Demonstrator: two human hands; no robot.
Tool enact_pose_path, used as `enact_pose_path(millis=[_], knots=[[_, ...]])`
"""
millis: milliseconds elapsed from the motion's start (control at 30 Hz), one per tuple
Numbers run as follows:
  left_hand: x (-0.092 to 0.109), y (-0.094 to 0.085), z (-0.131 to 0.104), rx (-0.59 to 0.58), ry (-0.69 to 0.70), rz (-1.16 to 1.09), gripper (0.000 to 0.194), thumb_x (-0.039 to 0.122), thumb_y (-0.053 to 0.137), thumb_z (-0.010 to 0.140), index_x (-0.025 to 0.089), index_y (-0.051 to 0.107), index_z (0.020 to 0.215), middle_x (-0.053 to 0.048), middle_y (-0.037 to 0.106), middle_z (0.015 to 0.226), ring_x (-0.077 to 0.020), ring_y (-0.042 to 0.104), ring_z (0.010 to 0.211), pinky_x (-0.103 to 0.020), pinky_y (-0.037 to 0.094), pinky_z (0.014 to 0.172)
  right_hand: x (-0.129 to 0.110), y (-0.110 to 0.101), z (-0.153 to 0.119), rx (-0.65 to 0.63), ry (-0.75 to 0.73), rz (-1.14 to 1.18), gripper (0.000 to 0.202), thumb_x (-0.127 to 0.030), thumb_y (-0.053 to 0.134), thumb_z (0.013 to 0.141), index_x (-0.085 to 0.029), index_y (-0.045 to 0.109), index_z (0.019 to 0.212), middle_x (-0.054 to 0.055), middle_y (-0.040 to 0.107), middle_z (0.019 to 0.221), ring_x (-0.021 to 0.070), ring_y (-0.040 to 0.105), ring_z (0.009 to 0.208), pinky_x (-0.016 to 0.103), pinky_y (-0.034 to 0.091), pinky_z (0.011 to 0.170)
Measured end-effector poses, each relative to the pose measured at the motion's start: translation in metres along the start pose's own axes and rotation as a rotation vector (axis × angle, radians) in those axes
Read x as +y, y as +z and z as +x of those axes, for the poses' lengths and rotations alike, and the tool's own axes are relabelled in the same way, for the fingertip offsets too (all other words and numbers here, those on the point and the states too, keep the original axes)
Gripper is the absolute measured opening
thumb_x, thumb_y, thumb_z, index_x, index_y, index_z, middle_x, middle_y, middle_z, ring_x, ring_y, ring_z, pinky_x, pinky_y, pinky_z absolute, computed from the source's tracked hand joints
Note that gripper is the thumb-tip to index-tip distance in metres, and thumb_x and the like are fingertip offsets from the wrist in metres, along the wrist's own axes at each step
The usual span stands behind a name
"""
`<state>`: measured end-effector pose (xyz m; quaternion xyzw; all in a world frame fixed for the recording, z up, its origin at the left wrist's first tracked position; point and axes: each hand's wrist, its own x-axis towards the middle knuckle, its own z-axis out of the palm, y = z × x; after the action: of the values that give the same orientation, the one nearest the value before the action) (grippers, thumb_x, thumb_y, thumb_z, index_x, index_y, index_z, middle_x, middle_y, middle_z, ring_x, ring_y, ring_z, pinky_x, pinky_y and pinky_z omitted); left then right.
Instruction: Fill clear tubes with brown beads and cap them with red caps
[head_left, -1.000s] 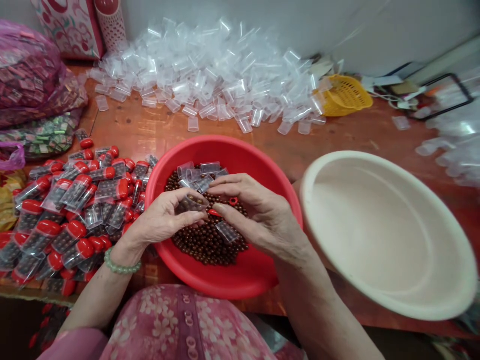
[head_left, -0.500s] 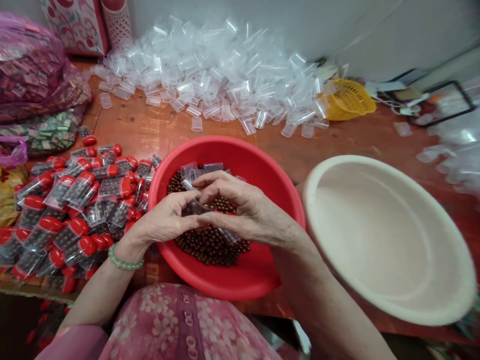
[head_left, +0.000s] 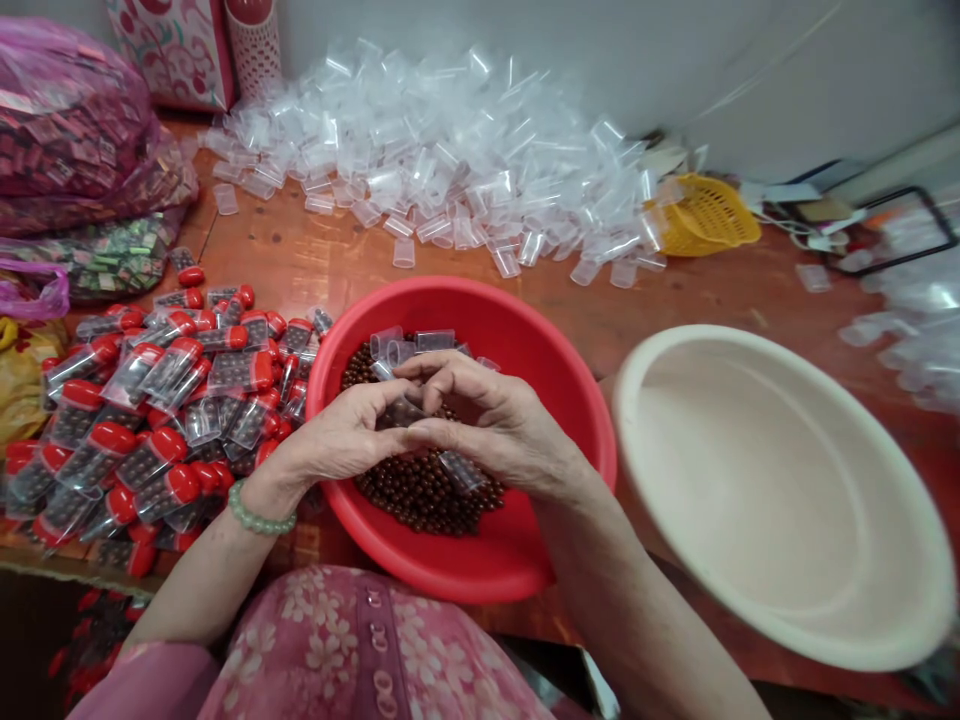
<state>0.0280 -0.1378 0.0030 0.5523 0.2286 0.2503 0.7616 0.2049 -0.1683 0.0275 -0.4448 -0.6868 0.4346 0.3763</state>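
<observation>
Over a red basin (head_left: 577, 420), my left hand (head_left: 341, 435) pinches a small clear plastic container (head_left: 403, 412) that looks dark with beads inside. My right hand (head_left: 499, 425) curls at the container's other end, thumb below and fingertips above, so the two hands nearly meet. Fingers hide much of the container. Beneath them lies a heap of round brown beads (head_left: 420, 500). Several clear containers (head_left: 435, 341) rest on the beads at the basin's far side, and another clear container (head_left: 461, 470) lies under my right hand.
Left of the basin is a pile of bead-filled, red-capped containers (head_left: 161, 400). Clear containers (head_left: 465, 170) heap along the wall beside a yellow basket (head_left: 709, 215). A cream basin (head_left: 757, 480) stands at right. Purple bags (head_left: 82, 130) sit at far left.
The whole view has shifted slightly, so things appear a little further right and lower. My right fingers have moved slightly at the container; both hands stay over the basin.
</observation>
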Motion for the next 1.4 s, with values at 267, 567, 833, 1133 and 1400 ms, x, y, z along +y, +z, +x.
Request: enact_pose_path(millis=[267,567,833,1133,1400], knots=[[0.001,-0.007,-0.005,0.057,-0.070,-0.397,0.039,0.016,0.075,0.071,0.017,0.061,0.108,-0.005,0.066,0.099,-0.0145,0.065,0.087,-0.029,0.051,0.082,0.024,-0.010,-0.022,0.128,0.194,-0.096,0.030,-0.041,0.066,0.085,-0.024,0.059,0.108,0.006,0.066,0.105,0.0202,0.064,0.095,0.037,0.052,0.087],[0.006,-0.009,-0.010,-0.032,0.021,-0.442,0.031,0.028,0.071,0.083,0.017,0.067,0.111,-0.009,0.069,0.103,-0.0162,0.067,0.092,-0.027,0.053,0.084,0.053,-0.021,-0.035,-0.449,0.548,-1.087,0.020,-0.023,0.056,0.088,-0.016,0.064,0.106,0.013,0.067,0.108,0.0278,0.060,0.101,0.033,0.042,0.077],[0.011,-0.001,-0.006,0.103,0.112,-0.282,0.024,0.026,0.068,0.085,0.019,0.067,0.108,-0.005,0.070,0.099,-0.0146,0.066,0.093,-0.027,0.052,0.086,0.058,-0.025,-0.025,-0.441,0.591,-1.061,0.020,-0.018,0.047,0.091,-0.016,0.067,0.088,0.012,0.067,0.101,0.0211,0.061,0.091,0.028,0.038,0.070],[-0.004,0.003,-0.002,0.167,-0.015,-0.231,0.028,0.026,0.071,0.082,0.019,0.064,0.109,-0.005,0.070,0.102,-0.0139,0.066,0.092,-0.027,0.051,0.087,0.058,-0.031,-0.033,-0.395,0.588,-1.057,0.022,-0.021,0.056,0.087,-0.016,0.062,0.108,0.014,0.062,0.116,0.0227,0.062,0.096,0.028,0.045,0.074],[0.003,0.006,0.000,0.224,-0.072,-0.052,0.023,0.025,0.074,0.077,0.015,0.064,0.095,-0.002,0.068,0.086,-0.0124,0.063,0.081,-0.025,0.049,0.080,0.049,-0.032,-0.034,-0.330,0.510,-1.058,0.018,-0.015,0.046,0.091,-0.013,0.063,0.098,0.016,0.065,0.107,0.0226,0.063,0.096,0.031,0.049,0.083]])
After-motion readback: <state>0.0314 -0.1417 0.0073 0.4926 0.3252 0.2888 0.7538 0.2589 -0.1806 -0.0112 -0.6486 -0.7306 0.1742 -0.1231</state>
